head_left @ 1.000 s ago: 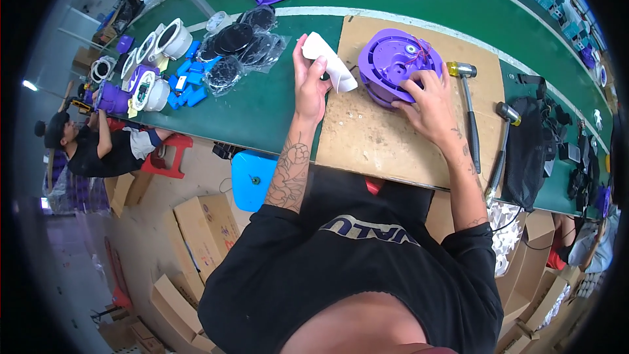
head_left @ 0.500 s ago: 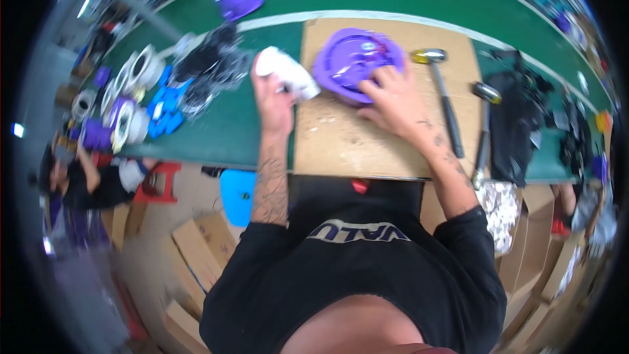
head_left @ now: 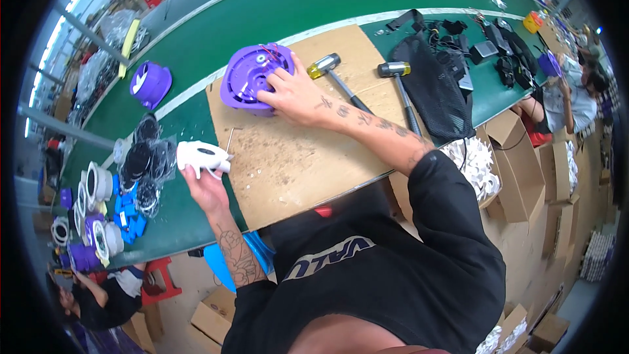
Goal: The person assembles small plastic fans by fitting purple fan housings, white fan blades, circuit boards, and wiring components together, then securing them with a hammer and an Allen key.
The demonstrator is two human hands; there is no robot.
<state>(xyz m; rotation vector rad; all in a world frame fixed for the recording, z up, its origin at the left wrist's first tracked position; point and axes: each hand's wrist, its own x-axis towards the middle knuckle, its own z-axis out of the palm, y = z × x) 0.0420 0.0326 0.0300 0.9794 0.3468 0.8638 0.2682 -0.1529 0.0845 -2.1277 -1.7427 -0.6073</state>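
The housing [head_left: 244, 95] is glossy purple, its thin wires [head_left: 267, 50] red. The shell [head_left: 196, 156] is white with a dark oval. The cardboard [head_left: 295, 164] is tan, blotched with darker stains; the bench [head_left: 187, 206] is green, striped with white. The hammers [head_left: 393, 70] combine grey, yellow and black. The packs [head_left: 131, 213] are bright blue, the bag [head_left: 429, 85] black mesh. Dark line tattoos pattern the forearms [head_left: 236, 255], and the black shirt [head_left: 406, 269] bears a pale-and-navy print.
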